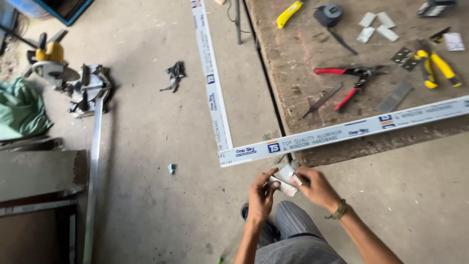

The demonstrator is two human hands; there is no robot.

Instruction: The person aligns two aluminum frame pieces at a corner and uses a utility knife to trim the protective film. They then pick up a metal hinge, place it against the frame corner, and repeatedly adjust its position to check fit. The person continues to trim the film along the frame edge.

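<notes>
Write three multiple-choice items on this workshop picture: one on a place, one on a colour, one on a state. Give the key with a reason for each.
1. Where do the red-handled snips lie?
A. on the floor by the saw
B. on the workbench
C. in a hand

2. What colour are the handles of the pliers at the bench's right end?
A. yellow
B. blue
C. green

3. How is the small white bracket held?
A. by the left hand alone
B. it lies loose on the floor
C. between both hands

Key: B, the snips rest on the brown benchtop; A, both handles are yellow; C, the left hand and right hand each grip it below the white frame corner.
</notes>
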